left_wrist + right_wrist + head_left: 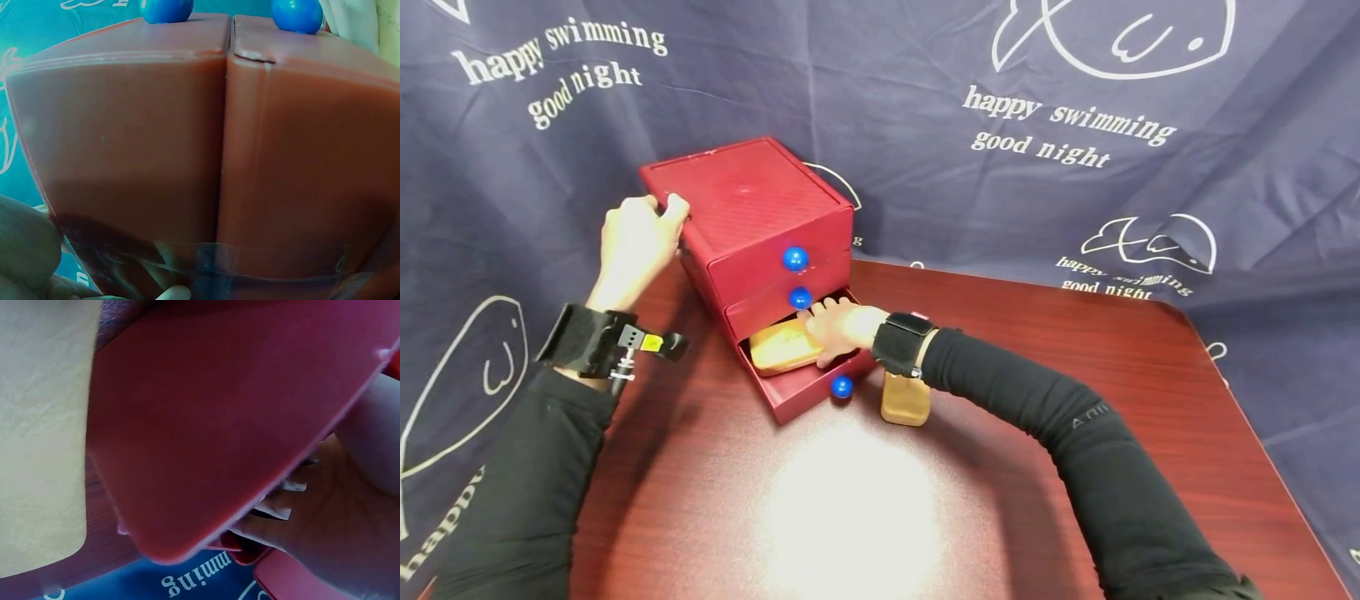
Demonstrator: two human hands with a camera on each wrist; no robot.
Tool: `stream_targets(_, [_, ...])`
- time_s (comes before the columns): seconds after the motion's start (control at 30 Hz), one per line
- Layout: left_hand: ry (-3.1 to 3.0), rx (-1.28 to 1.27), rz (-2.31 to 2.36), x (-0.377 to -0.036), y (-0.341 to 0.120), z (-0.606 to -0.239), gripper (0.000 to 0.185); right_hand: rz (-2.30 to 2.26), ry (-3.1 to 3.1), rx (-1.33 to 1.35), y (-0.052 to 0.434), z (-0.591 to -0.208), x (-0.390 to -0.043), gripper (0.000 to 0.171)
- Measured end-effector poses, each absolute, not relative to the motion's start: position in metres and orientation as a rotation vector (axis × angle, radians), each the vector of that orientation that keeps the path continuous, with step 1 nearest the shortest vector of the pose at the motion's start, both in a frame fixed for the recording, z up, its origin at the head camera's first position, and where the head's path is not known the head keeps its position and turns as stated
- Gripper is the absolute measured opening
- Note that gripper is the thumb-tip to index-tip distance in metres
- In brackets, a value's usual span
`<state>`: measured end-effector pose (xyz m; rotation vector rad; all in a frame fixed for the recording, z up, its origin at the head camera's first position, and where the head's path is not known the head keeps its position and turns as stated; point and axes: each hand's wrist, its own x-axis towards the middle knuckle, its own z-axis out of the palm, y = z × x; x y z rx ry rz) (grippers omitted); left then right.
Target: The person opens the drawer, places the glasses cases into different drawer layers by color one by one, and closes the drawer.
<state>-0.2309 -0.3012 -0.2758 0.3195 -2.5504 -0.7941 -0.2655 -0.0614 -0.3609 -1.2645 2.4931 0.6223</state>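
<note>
A red drawer cabinet (748, 196) with blue round knobs stands on the table, its bottom drawer (797, 396) pulled out. My left hand (638, 237) grips the cabinet's upper left edge, its thumb on the top; the left wrist view shows fingertips (175, 292) at the cabinet's side. Inside the drawer lies a tan, loaf-shaped block (782, 346) with rounded corners. My right hand (837, 327) reaches over the drawer's front right, fingers spread at the block's right end. In the right wrist view, its fingers pass behind the red drawer wall (219, 437), which hides the fingertips.
A second tan block (905, 402) stands on the table just right of the drawer, partly covered by my right wrist. A dark blue curtain (910, 67) with white fish prints hangs behind the cabinet. The brown table (1120, 400) ends at the right. Bright glare lies in front.
</note>
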Motion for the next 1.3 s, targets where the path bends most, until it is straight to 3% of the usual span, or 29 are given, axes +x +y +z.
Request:
stream_targets(0.7, [-2.551, 0.317, -0.793, -0.23, -0.3, -0.275, 0.052, 0.794, 2.618, -1.402, -0.064, -0.374, -0.266, 0.064])
stream_targets(1.03, [-2.545, 0.318, -0.799, -0.23, -0.302, -0.274, 0.052, 0.79, 2.837, -1.651, -0.049, -0.377, -0.258, 0.03])
stream_targets(1.3, [-2.548, 0.319, -0.803, -0.228, -0.3, -0.276, 0.052, 0.835, 2.791, -1.683, -0.045, -0.374, -0.258, 0.024])
